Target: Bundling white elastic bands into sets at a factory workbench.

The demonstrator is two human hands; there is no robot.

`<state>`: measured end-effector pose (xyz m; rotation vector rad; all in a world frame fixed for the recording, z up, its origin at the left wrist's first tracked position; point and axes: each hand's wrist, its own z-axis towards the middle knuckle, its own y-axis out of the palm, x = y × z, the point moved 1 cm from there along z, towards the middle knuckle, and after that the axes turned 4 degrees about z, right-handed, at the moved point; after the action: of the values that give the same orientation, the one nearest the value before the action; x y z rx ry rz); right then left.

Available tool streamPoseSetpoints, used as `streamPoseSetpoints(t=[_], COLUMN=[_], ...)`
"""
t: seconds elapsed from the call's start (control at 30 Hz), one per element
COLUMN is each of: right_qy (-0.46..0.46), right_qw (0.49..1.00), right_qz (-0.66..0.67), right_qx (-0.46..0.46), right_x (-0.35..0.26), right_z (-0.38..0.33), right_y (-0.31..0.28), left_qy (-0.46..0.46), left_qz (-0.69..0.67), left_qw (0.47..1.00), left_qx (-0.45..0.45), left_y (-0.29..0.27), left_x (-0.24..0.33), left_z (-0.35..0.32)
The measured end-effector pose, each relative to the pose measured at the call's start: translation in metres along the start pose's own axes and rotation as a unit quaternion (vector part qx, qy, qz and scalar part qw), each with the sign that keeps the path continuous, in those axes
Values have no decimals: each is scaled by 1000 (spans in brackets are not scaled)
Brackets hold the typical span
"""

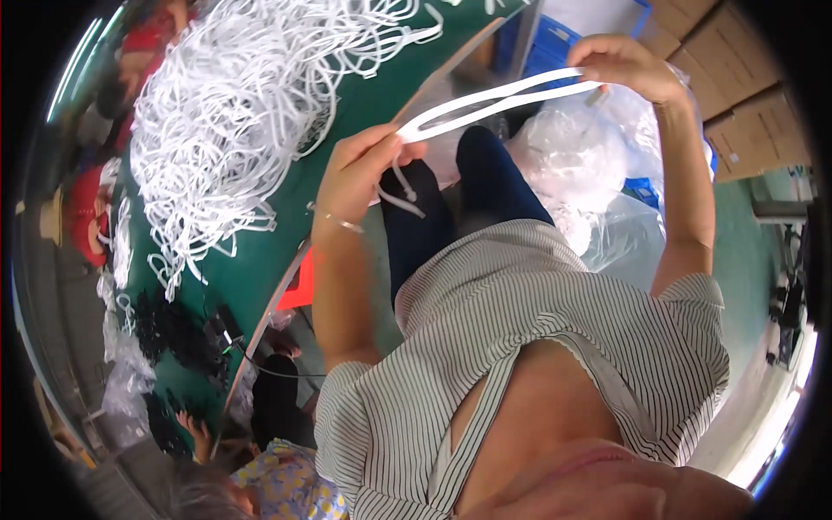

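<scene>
A white flat cord (498, 106), doubled into two strands, is stretched between my two hands above my lap. My left hand (364, 165) pinches one end near the table's edge, and short loose ends (400, 195) dangle below its fingers. Up at the right, my right hand (631, 68) closes on the other end between thumb and fingers. To the left of my left hand, a large tangled heap of white cords (234, 121) covers much of the green table (360, 100).
Clear plastic bags of white material (576, 156) stand beside my knees, near blue crates (550, 39). Cardboard boxes (737, 65) are stacked at the right. Black cords (178, 334) lie farther along the table. A co-worker in a floral top (290, 481) sits at lower left; others in red are beyond.
</scene>
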<state>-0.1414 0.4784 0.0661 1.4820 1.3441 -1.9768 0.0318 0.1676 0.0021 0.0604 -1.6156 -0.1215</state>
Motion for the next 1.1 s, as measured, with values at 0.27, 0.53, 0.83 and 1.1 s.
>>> streamPoseSetpoints(t=[0.27, 0.53, 0.83, 1.1], right_qy=[46, 63, 167, 317], right_qw=[996, 995, 682, 919], right_qz=[63, 37, -485, 97], right_qx=[-37, -72, 522, 213], right_x=[29, 127, 162, 193], right_z=[-10, -12, -91, -101], right_y=[48, 152, 24, 70], left_qy=[-52, -284, -175, 47], left_qz=[165, 59, 348, 328], left_qw=[985, 956, 917, 943], left_qx=[13, -35, 81, -37], left_y=[-27, -76, -103, 19], left_x=[-33, -157, -193, -79], left_z=[-56, -121, -135, 18])
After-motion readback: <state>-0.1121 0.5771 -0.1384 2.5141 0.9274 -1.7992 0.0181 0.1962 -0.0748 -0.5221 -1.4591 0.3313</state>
